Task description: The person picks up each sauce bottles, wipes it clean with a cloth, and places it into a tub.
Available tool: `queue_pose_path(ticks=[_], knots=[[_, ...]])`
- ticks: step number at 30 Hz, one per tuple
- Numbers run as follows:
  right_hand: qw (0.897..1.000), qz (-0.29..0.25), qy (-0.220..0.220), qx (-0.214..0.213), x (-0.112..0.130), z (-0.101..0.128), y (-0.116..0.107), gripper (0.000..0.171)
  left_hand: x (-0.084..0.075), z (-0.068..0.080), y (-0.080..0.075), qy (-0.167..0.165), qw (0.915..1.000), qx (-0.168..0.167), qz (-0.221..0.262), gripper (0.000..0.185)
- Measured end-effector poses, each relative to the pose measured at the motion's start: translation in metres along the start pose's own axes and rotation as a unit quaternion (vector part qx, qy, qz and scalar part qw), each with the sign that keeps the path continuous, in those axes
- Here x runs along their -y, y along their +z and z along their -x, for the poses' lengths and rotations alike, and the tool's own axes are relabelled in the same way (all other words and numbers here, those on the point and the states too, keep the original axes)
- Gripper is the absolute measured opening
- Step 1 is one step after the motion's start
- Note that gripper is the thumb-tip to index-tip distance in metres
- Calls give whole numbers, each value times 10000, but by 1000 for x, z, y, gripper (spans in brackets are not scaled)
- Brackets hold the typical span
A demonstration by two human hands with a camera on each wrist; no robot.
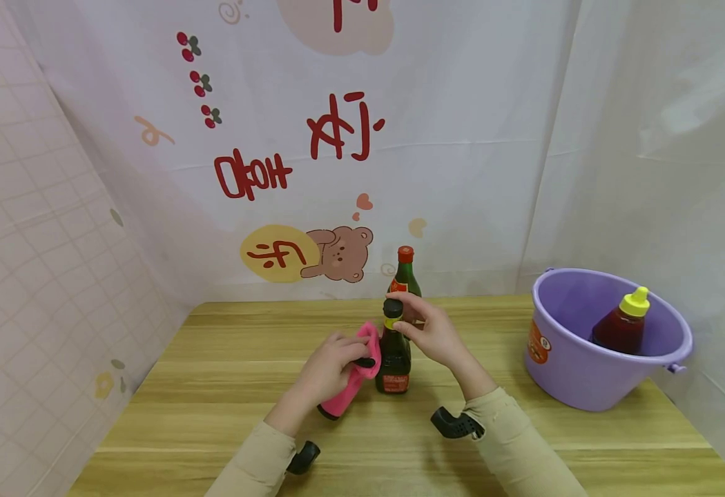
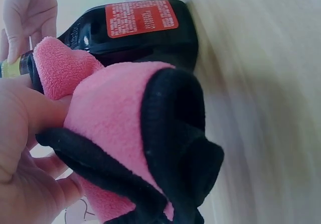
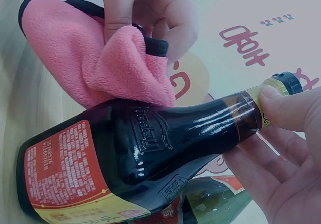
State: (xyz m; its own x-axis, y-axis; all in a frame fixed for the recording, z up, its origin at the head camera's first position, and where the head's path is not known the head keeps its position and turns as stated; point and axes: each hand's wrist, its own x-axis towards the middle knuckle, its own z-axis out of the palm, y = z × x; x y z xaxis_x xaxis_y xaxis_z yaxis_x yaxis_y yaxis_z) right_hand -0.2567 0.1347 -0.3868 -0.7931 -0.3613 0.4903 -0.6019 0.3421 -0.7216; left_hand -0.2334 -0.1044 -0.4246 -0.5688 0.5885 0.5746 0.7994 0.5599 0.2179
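Observation:
A dark sauce bottle [image 1: 393, 355] with a black cap, yellow neck band and red label stands upright on the table. My right hand [image 1: 427, 328] grips its neck between thumb and fingers just below the cap [image 3: 289, 82]. In my left hand [image 1: 331, 362] is a bunched pink cloth [image 2: 108, 98] with black edging, pinched between thumb and fingers. The cloth lies right against the bottle's shoulder in the right wrist view. Behind the dark bottle is a green bottle [image 1: 404, 276] with a red cap, partly hidden by my right hand and the dark bottle.
At the right of the wooden table [image 1: 244, 386] stands a purple bucket [image 1: 580, 379]. It holds a dark red squeeze bottle [image 1: 620, 331] with a yellow nozzle cap. A white printed curtain [image 1: 462, 138] hangs along the table's back edge.

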Motion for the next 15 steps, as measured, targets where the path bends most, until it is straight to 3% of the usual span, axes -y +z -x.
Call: queue_pose_path(ticks=[15], knots=[[10000,-6,12,10,1,0,-1,51,4,11,9,91,9999,-89,94,28]])
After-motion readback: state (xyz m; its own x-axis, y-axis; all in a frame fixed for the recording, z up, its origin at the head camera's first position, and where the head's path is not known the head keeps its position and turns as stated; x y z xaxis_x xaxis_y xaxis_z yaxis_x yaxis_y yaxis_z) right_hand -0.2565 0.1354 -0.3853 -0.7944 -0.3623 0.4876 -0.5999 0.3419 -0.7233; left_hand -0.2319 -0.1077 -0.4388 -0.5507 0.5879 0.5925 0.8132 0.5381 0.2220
